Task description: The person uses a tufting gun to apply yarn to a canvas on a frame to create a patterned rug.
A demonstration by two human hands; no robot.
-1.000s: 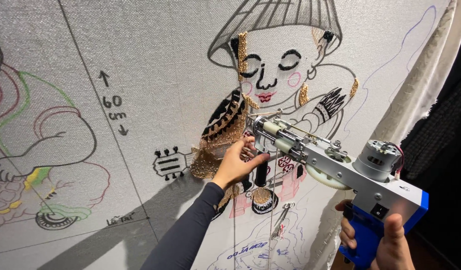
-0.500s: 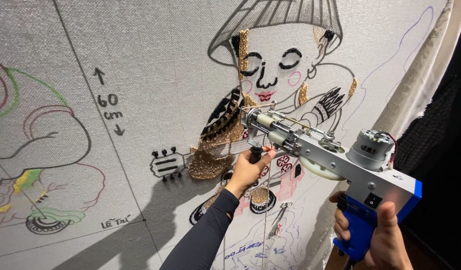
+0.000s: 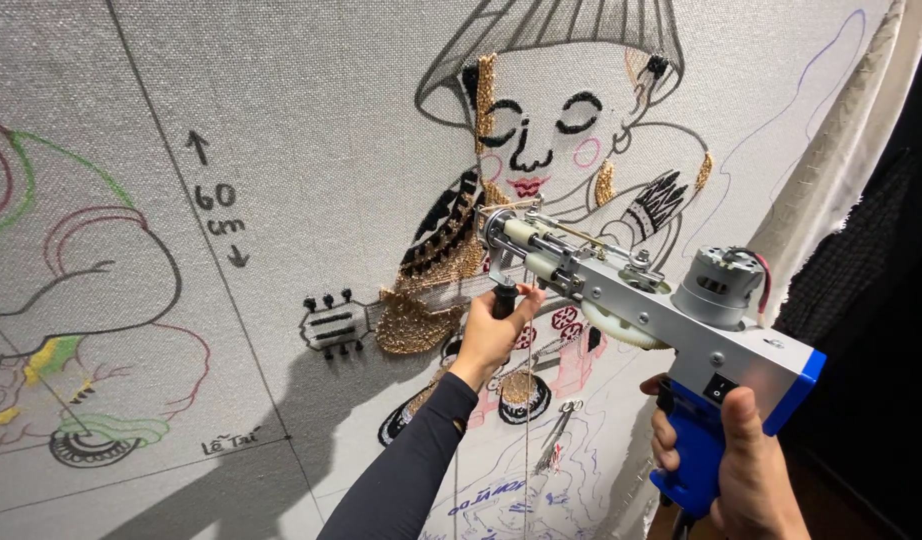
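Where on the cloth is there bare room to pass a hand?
Bare cloth lies between the arrow marks and the drawn face. Crowded: around the tufting gun, where the left hand grips its front handle and the right hand its blue grip.

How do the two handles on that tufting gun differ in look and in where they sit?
The front handle is black, slim, and hangs just behind the needle near the cloth; the left hand grips it. The rear handle is blue, thicker, and sits below the motor; the right hand grips it. Both point downward.
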